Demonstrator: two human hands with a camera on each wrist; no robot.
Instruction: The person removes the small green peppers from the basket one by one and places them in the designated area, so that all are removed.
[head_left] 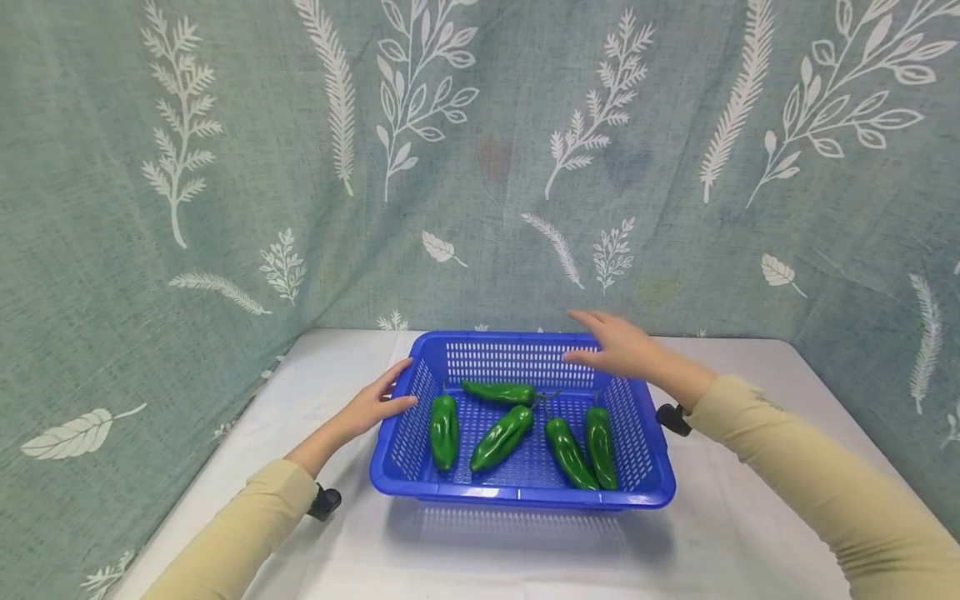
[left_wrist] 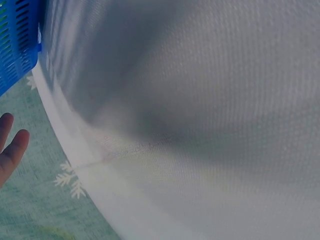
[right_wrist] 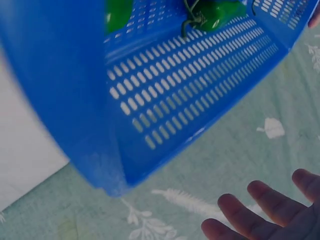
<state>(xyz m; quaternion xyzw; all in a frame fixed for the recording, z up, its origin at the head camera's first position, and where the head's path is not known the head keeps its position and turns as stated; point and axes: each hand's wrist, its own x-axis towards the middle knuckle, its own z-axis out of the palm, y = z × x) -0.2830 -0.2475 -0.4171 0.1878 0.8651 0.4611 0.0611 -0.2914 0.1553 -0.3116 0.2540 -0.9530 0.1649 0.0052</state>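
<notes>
A blue plastic basket (head_left: 517, 495) with slotted walls holds several glossy green peppers; one pepper (head_left: 444, 433) lies along the left side, another pepper (head_left: 502, 439) slants in the middle. At the basket's left rim is my left hand (head_left: 363, 408), fingers extended and thumb apart; whether it touches the rim I cannot tell. Only its fingertips (left_wrist: 15, 150) show in the left wrist view, apart from the basket. Over the back right corner hovers my right hand (head_left: 618, 346), fingers spread, holding nothing. In the right wrist view those fingers (right_wrist: 272, 202) stand clear of the basket wall (right_wrist: 165, 95).
A white-covered table (head_left: 720, 500) carries the basket. Behind it and along the sides hangs a grey-green cloth (head_left: 480, 250) printed with white leaves. Small black devices sit at both wrists, the right one (head_left: 673, 419) beside the basket's right wall.
</notes>
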